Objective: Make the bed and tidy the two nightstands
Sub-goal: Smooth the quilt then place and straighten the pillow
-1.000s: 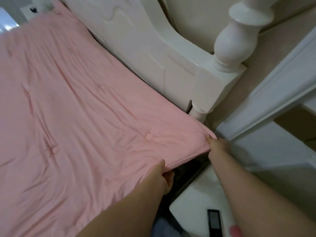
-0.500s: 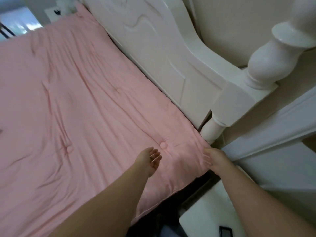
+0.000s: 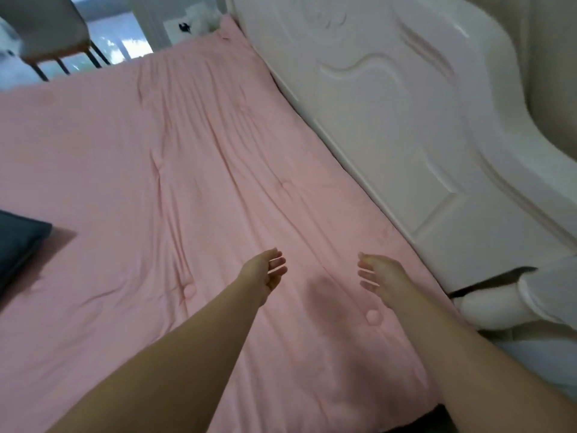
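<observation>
A pink tufted quilt (image 3: 150, 170) lies spread over the bed, with long creases running toward the far end. My left hand (image 3: 265, 273) hovers over the quilt near its head end, fingers apart and empty. My right hand (image 3: 379, 278) is level with it a little to the right, palm facing inward, also empty. Between the two hands the fabric is smooth, and a round pink button tuft (image 3: 373, 317) sits just below my right wrist. The white carved headboard (image 3: 406, 126) runs along the right side of the quilt.
A dark grey pillow (image 3: 17, 245) lies on the quilt at the left edge. The white bedpost base (image 3: 487, 310) stands at the right. A chair with dark legs (image 3: 53, 35) is beyond the far end, and a white fluffy thing (image 3: 203, 17) sits at the far corner.
Both hands let go of the quilt's corner edge and moved up over the quilt, now open. My view swung left and up the bed; the nightstand dropped out of sight.
</observation>
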